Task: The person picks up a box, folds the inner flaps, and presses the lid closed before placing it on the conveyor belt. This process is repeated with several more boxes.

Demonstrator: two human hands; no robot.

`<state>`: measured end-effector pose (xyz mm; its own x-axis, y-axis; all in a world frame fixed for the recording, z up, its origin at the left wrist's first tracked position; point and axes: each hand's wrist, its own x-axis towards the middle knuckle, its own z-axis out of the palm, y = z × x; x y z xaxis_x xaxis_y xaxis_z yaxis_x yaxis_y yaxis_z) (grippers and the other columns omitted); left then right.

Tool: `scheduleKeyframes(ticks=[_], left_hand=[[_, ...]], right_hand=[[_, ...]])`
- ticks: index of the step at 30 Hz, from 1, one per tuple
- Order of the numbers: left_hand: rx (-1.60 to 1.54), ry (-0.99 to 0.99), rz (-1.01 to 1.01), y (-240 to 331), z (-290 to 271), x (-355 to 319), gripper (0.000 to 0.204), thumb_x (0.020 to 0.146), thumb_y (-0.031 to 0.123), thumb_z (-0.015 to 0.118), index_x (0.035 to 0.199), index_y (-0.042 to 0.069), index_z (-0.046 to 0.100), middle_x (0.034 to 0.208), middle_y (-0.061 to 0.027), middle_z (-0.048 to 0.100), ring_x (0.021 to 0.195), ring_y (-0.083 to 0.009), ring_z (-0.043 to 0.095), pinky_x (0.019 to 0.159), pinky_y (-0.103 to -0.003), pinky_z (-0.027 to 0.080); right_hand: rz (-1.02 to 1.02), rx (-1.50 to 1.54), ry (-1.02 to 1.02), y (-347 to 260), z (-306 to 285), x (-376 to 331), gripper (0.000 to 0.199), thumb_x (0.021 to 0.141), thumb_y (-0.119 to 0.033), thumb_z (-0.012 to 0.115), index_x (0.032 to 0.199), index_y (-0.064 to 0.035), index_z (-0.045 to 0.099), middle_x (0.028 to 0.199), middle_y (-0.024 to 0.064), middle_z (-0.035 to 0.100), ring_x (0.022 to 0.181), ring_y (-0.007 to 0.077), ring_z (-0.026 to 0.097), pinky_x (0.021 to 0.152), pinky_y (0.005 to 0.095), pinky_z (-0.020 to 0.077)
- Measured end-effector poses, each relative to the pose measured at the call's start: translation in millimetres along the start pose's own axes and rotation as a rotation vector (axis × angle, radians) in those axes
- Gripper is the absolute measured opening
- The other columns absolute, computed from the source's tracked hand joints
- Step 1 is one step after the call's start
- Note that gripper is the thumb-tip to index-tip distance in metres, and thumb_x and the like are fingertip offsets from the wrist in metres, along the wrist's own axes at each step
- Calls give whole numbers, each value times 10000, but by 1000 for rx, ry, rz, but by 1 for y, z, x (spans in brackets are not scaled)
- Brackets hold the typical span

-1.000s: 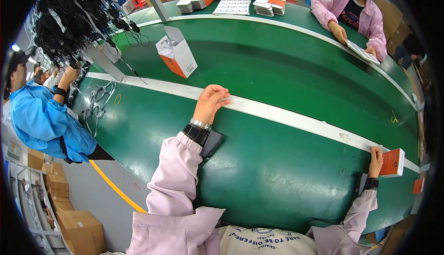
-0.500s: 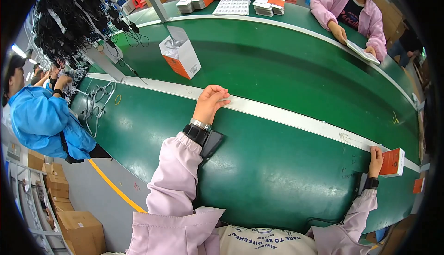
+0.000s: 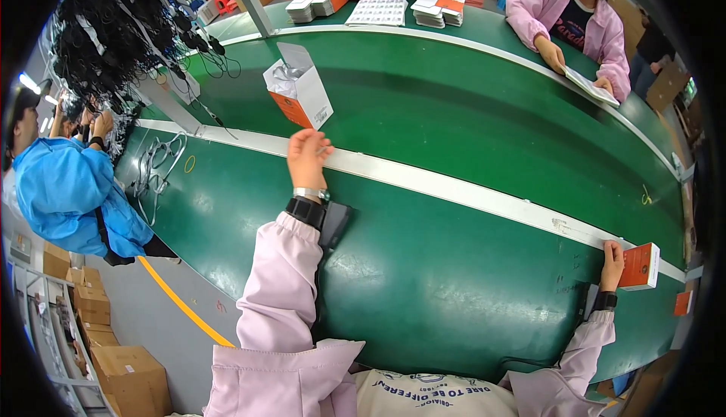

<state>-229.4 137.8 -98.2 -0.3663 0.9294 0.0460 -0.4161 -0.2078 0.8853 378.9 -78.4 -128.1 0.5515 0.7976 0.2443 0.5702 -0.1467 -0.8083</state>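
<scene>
My left hand (image 3: 307, 160) is over the white rail that runs along the green bench, its fingers loosely bent and apart, with nothing visible in them. Just beyond its fingertips stands a white and orange box (image 3: 308, 98) with its lid up and clear plastic wrap (image 3: 286, 74) showing inside. Far to the right, my right hand (image 3: 612, 267) is at the rail with its fingers bent together; whatever they may hold is hidden. Against that hand's right side is a closed orange and white box (image 3: 640, 266).
The white rail (image 3: 423, 177) divides the green surface (image 3: 446, 266). Dark cables (image 3: 113, 31) hang at the upper left, above loose grey straps (image 3: 157, 167). A person in blue (image 3: 68, 198) works at left. Across the belt, people in pink sit near stacked cartons (image 3: 314, 5). A smaller orange box (image 3: 684, 303) lies far right.
My left hand has moved left and slightly away from me, toward the open box. My right hand and the closed box beside it stay almost where they were.
</scene>
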Motion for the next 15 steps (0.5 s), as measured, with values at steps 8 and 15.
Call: scheduleKeyframes(ticks=[8, 15], left_hand=[[20, 185, 197, 6, -17, 46, 378, 806, 214, 512, 1127, 62, 385, 1104, -60, 444, 1035, -174, 412, 848, -304, 339], [5, 139, 145, 4, -28, 83, 433, 817, 273, 502, 1171, 63, 367, 1130, -46, 432, 1072, -139, 380, 884, -268, 278]], right_hand=[[-12, 5, 4, 2, -3, 0, 161, 835, -176, 480, 832, -20, 522, 797, -11, 512, 787, 84, 464, 743, 193, 349], [8, -5, 23, -11, 1, -2, 136, 832, -150, 484, 825, -18, 518, 793, -7, 511, 773, 85, 464, 730, 192, 352]])
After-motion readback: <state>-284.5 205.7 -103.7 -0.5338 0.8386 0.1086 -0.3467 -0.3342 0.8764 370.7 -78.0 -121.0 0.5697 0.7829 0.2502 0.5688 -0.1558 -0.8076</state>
